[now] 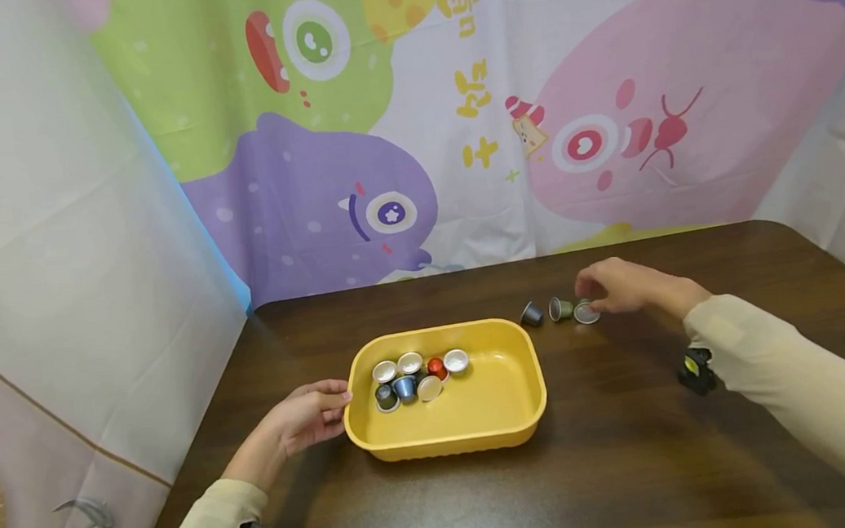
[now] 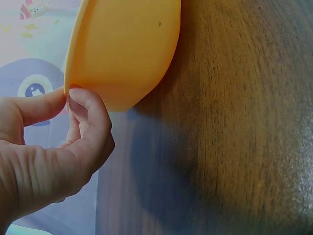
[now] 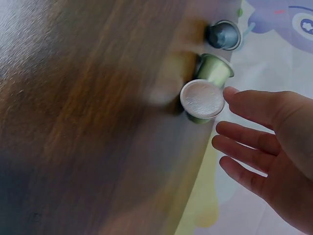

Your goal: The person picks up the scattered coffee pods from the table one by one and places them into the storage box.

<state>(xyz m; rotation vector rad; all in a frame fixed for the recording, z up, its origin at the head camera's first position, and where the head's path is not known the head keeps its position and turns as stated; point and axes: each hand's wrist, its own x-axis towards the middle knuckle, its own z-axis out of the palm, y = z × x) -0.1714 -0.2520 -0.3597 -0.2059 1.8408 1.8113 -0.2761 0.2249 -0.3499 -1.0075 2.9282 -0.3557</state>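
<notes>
My left hand pinches the left rim of a yellow plastic basin, thumb on one side and fingers on the other in the left wrist view. Inside the basin lie several coffee capsules, among them a red one and a blue one. My right hand reaches to the back of the table, with its fingers spread loosely beside a green capsule with a silver lid. The thumb tip is right at that lid's edge. Another green capsule and a dark blue-grey capsule lie in line beyond it.
The dark wood table carries the basin left of centre. A printed cartoon curtain hangs along the back edge, close behind the loose capsules. White cloth hangs at the left side.
</notes>
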